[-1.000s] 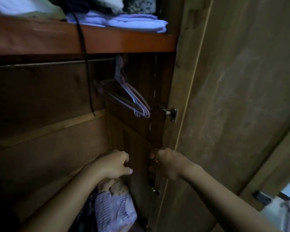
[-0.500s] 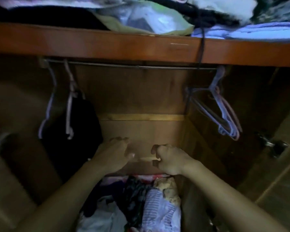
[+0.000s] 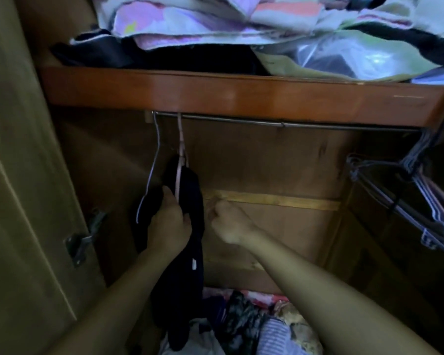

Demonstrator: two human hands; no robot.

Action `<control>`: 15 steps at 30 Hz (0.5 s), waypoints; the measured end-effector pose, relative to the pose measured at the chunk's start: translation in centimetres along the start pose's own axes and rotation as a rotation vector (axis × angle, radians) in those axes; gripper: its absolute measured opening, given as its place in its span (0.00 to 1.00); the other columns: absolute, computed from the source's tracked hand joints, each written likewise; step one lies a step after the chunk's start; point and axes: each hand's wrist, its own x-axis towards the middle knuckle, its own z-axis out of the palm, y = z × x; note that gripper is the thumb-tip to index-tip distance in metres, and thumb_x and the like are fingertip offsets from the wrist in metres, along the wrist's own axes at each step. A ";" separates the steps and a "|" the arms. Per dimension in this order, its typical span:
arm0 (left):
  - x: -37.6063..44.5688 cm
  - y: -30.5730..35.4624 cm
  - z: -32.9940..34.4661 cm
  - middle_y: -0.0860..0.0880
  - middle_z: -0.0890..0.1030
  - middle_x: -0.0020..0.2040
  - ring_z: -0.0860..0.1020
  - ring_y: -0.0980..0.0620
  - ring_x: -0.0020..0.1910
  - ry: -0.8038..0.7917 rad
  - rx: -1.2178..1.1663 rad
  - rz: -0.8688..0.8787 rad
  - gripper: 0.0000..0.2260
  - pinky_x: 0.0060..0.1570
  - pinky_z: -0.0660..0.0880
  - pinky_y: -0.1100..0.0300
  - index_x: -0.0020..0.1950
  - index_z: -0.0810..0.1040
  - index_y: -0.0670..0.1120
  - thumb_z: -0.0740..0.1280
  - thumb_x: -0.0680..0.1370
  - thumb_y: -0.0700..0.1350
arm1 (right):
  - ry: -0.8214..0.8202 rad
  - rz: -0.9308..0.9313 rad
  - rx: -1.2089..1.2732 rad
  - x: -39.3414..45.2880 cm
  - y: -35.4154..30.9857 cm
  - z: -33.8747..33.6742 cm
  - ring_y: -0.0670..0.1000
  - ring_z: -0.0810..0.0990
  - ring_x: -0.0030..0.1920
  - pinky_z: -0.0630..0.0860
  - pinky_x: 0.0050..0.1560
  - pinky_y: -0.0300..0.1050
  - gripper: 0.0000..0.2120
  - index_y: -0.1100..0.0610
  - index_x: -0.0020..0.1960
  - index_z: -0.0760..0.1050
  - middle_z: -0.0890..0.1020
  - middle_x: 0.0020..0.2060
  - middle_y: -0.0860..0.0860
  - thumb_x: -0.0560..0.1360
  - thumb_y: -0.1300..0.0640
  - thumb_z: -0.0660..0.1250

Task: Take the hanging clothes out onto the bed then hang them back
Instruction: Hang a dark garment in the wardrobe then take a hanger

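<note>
Dark hanging garment point(image 3: 187, 226) on its pale pink hanger point(image 3: 180, 160) is bunched in my left hand point(image 3: 168, 226) grip, at the left end of the metal rail point(image 3: 280, 123). My right hand point(image 3: 227, 221) is fisted on nothing, just beside it. Looks like take-out time: next I'd lift the hook off the rail.

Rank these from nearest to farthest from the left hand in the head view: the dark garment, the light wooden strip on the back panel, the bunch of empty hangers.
1. dark garment: the left hand grips it, at the rail's left end.
2. light wooden strip: on the back panel, past the right hand.
3. bunch of empty hangers: far right end of the rail.
</note>
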 end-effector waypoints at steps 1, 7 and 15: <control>0.3 -0.2 0.2 0.38 0.79 0.60 0.79 0.40 0.54 -0.022 0.015 -0.015 0.31 0.48 0.76 0.51 0.79 0.51 0.41 0.62 0.80 0.43 | 0.043 -0.002 0.054 1.0 -0.7 0.4 0.53 0.77 0.47 0.67 0.33 0.39 0.12 0.59 0.55 0.75 0.80 0.47 0.55 0.84 0.56 0.55; 0.3 0.4 1.0 0.43 0.79 0.55 0.80 0.41 0.51 -0.088 -0.003 0.064 0.17 0.46 0.76 0.51 0.70 0.63 0.44 0.57 0.82 0.45 | 0.129 0.015 0.191 5.3 -3.7 1.7 0.56 0.79 0.41 0.67 0.34 0.45 0.22 0.58 0.44 0.74 0.78 0.38 0.54 0.82 0.41 0.55; -1.2 0.8 0.8 0.51 0.79 0.53 0.79 0.50 0.51 -0.160 -0.111 0.337 0.09 0.49 0.77 0.52 0.54 0.74 0.50 0.63 0.78 0.53 | 0.310 0.153 0.295 7.6 -3.9 0.5 0.60 0.81 0.53 0.72 0.44 0.46 0.18 0.64 0.53 0.78 0.83 0.51 0.61 0.83 0.51 0.57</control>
